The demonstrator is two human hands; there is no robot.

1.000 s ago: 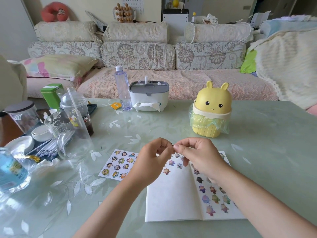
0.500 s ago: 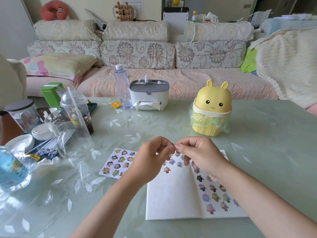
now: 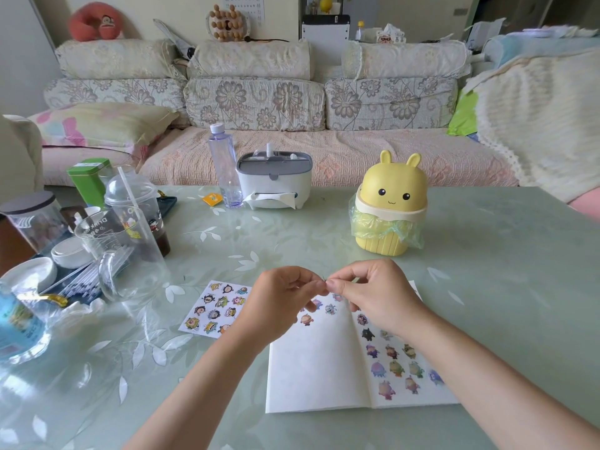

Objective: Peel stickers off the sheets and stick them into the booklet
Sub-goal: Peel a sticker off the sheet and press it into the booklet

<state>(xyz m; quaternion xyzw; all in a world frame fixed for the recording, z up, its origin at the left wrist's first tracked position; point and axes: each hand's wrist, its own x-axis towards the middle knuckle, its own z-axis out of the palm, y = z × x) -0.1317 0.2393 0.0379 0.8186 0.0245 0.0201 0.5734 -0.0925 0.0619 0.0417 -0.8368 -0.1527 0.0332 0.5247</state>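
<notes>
Both hands, our left (image 3: pixel 282 297) and right (image 3: pixel 373 293), pinch a tiny sticker (image 3: pixel 323 281) over the booklet (image 3: pixel 311 368); we fear it folding onto itself.

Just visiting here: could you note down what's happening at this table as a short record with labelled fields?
Hands: left hand and right hand pinch a tiny sticker between their fingertips, above the booklet
Booklet: open flat; pasted stickers on both pages, more on the right
Sheet: sticker sheet flat on the table, left of the booklet
Behind: yellow bunny bin, tissue box, clear bottle
</notes>
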